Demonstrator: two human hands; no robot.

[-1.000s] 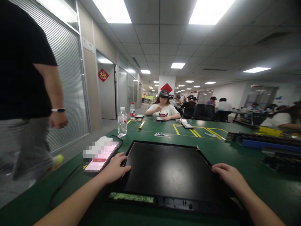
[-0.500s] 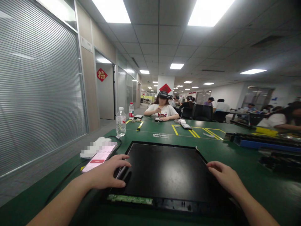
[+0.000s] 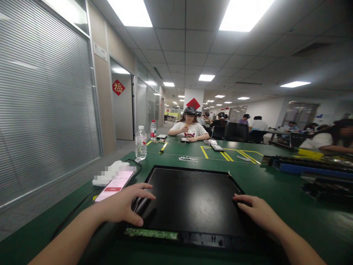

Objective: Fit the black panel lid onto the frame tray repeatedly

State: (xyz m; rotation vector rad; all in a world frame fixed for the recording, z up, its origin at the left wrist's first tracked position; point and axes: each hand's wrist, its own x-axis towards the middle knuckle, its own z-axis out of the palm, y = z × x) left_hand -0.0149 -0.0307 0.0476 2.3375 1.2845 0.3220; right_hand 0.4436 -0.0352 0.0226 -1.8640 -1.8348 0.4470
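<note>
A flat black display panel [image 3: 193, 198] in a dark frame lies on the green table in front of me. A strip of green circuit board [image 3: 151, 234] shows along its near left edge. Over the panel's left side, my left hand [image 3: 129, 204] is open, thumb and fingers spread, holding nothing. My right hand [image 3: 255, 209] reaches over the right side with fingers stretched out and nothing seen in them. Its fingertips are at the panel's surface near the right edge; whether they touch it I cannot tell.
Left of the panel are a lit phone [image 3: 114, 187], a white object [image 3: 110, 175] and a black cable [image 3: 74, 209]. A water bottle [image 3: 141, 143] stands behind them. Dark parts and a blue strip [image 3: 298, 169] lie at the right. A person [image 3: 190, 129] sits across the table.
My right hand has moved left, its fingertips now farther in over the panel. My left hand has shifted only slightly, its thumb a little lower. The panel stays in place.
</note>
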